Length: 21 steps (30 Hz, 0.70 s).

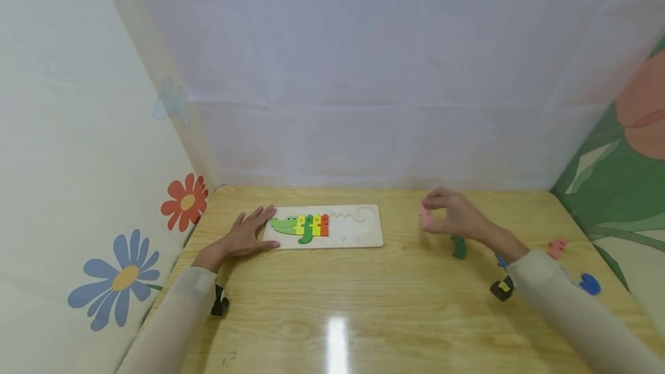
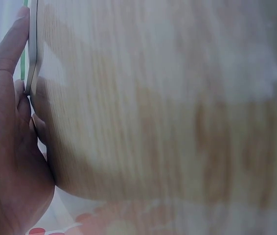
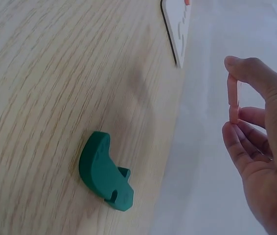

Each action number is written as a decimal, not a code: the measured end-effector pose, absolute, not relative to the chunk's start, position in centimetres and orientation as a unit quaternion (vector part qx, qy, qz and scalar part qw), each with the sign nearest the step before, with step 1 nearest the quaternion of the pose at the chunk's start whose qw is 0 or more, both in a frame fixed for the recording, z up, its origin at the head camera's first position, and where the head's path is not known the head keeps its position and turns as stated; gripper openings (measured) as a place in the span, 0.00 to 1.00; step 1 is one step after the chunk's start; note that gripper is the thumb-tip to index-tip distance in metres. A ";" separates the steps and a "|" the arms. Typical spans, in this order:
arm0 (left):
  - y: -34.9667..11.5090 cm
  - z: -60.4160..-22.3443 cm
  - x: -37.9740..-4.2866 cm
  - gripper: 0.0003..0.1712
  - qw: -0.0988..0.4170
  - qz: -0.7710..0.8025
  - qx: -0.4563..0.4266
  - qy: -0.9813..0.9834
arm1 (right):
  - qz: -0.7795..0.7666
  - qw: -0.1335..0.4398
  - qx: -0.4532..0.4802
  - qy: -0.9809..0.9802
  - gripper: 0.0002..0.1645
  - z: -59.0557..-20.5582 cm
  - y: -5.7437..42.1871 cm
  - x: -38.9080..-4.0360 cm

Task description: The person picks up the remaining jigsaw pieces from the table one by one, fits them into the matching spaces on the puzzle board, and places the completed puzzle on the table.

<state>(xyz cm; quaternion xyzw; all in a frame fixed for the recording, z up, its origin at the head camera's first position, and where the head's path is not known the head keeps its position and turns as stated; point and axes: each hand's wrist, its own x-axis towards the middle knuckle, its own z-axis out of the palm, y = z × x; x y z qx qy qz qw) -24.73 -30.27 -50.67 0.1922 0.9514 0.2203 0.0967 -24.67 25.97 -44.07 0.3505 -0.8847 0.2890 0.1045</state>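
A pale wooden puzzle board [image 1: 358, 232] lies on the table with a crocodile partly laid in it: green head [image 1: 283, 225], then yellow, green, yellow and orange-red pieces. My left hand [image 1: 246, 234] rests at the board's left end with thumb and fingers spread over its corners. To the right of the board, my right hand [image 1: 459, 215] pinches a pink puzzle piece [image 1: 425, 216] between thumb and fingertips, above the table. In the right wrist view that pink piece [image 3: 233, 95] shows edge-on. Below the hand lies a dark green leg-shaped piece [image 1: 459, 246].
Farther right on the table [image 1: 405, 316] lie another pink piece [image 1: 557, 248] and a blue piece [image 1: 590, 284]. Another blue piece [image 1: 501, 261] is partly hidden by the right wrist. White cloth [image 1: 332, 74] stands behind the table, with flowered sheets at both sides.
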 end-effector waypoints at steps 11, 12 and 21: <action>-30.3 -50.8 -24.7 0.60 0.097 0.221 0.190 0.952 | 0.293 0.097 0.356 -0.882 0.31 -44.7 24.6 -24.8; -30.3 -50.8 -24.7 0.60 0.097 0.221 0.190 0.952 | 0.294 0.098 0.359 -0.880 0.31 -44.7 24.5 -24.8; -30.3 -50.6 -24.7 0.60 0.093 0.219 0.193 0.952 | 0.298 0.107 0.378 -0.870 0.31 -45.2 23.2 -25.1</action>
